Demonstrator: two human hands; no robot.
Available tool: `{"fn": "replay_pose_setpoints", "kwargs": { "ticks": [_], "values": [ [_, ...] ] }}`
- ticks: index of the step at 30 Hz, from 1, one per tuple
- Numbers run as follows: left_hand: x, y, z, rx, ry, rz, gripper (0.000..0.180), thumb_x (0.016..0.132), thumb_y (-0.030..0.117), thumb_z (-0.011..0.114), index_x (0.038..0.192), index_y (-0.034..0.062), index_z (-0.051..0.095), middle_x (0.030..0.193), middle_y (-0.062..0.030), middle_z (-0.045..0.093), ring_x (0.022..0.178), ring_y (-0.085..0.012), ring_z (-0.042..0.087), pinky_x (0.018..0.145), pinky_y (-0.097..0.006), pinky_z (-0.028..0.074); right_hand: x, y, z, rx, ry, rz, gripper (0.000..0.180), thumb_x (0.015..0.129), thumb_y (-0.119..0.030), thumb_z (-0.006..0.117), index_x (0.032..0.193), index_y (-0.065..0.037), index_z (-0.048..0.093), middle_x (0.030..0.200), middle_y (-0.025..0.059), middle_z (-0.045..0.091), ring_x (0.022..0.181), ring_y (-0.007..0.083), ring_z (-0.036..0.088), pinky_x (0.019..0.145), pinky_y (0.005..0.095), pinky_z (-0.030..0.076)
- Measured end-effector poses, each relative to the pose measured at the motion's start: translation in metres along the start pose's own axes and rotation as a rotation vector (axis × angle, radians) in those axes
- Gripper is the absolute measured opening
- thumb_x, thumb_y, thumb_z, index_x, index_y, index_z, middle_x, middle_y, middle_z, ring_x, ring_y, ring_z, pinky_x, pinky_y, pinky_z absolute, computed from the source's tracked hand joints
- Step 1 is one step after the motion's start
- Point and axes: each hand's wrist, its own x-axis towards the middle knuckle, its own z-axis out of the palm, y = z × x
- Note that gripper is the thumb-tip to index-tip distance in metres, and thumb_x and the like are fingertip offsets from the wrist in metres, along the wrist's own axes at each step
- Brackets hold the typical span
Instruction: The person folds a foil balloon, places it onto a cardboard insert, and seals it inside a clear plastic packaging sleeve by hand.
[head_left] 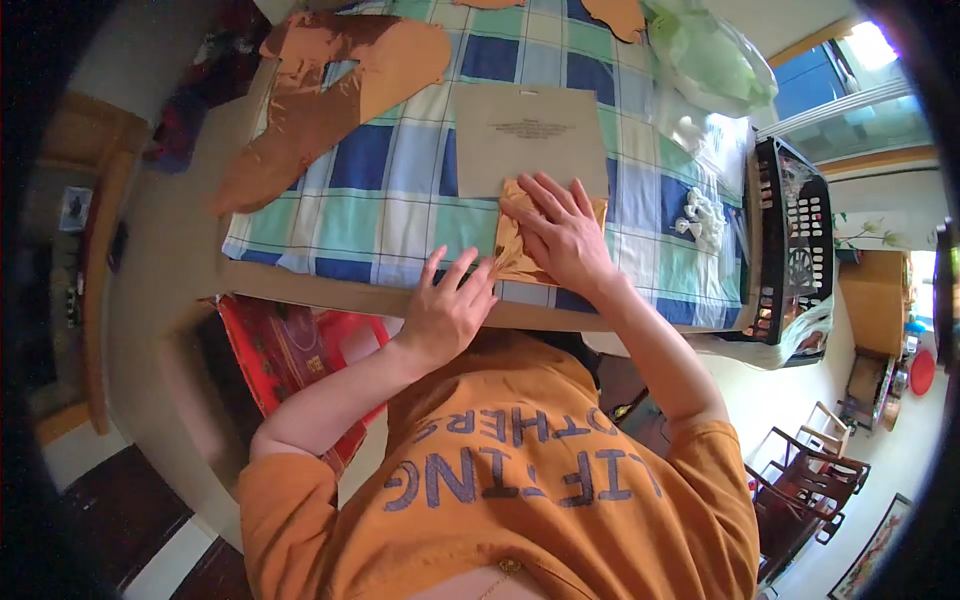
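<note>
A folded piece of shiny copper-coloured foil (513, 258) lies near the front edge of the table, overlapping the lower edge of a beige card sleeve (480, 150). My right hand (572, 238) rests flat on top of the foil, fingers stretched out and slightly apart. Beside it, my left hand (447, 315) has its fingers spread, with the fingertips at the foil's left edge. The foil's underside and part of its top are hidden by my right hand. At the far left lies a larger flat copper foil shape (400, 75), like an uninflated foil balloon.
A checked cloth (400, 230) covers the table. More copper foil pieces (617, 15) lie at the far edge. To the right are a clear plastic bag (720, 65), a white string bundle (703, 220) and a black crate (795, 240). A red bag (285, 350) is below the table's left front.
</note>
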Motion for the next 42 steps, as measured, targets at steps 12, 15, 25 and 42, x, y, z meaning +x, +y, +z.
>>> {"fn": "replay_pose_setpoints", "kwargs": {
  "ticks": [12,15,25,42],
  "values": [
    [0.043,-0.002,0.028,-0.055,0.11,-0.179,0.027,0.085,0.02,0.062,0.103,0.0007,0.062,0.126,-0.0132,0.055,0.125,-0.029,0.046,0.106,-0.054,0.032,-0.001,0.002,0.002,0.008,0.006,-0.015,0.038,0.088,-0.019,0.06,0.126,-0.02,0.061,0.145,0.0088,0.045,0.135,0.0287,0.041,0.111,0.0539,0.027],
    [0.044,-0.001,0.027,-0.003,0.079,-0.169,0.028,0.086,0.021,0.061,0.106,0.0008,0.062,0.13,-0.0126,0.054,0.129,-0.0282,0.043,0.107,-0.055,0.03,0.001,0.007,0.001,0.075,-0.002,0.022,0.038,0.088,-0.018,0.061,0.126,-0.018,0.061,0.145,0.0089,0.045,0.135,0.0283,0.041,0.111,0.0541,0.027],
    [0.046,-0.003,0.028,-0.018,0.037,-0.161,0.027,0.087,0.02,0.06,0.105,0.0003,0.061,0.13,-0.0154,0.055,0.127,-0.0265,0.046,0.108,-0.055,0.029,0.019,0.002,0.004,-0.004,-0.016,0.033,0.045,0.087,-0.017,0.061,0.132,-0.018,0.056,0.143,0.0093,0.047,0.134,0.0292,0.041,0.11,0.0569,0.028],
    [0.048,0.001,0.028,0.056,0.051,-0.154,0.038,0.088,0.022,0.06,0.118,-0.0009,0.059,0.131,-0.0129,0.055,0.122,-0.0239,0.049,0.108,-0.052,0.031,-0.025,0.024,0.0,-0.081,-0.076,0.249,0.069,0.095,-0.044,0.05,0.151,-0.008,0.028,0.157,0.0117,0.026,0.147,0.0246,0.018,0.119,0.0465,0.013]
  ]
}}
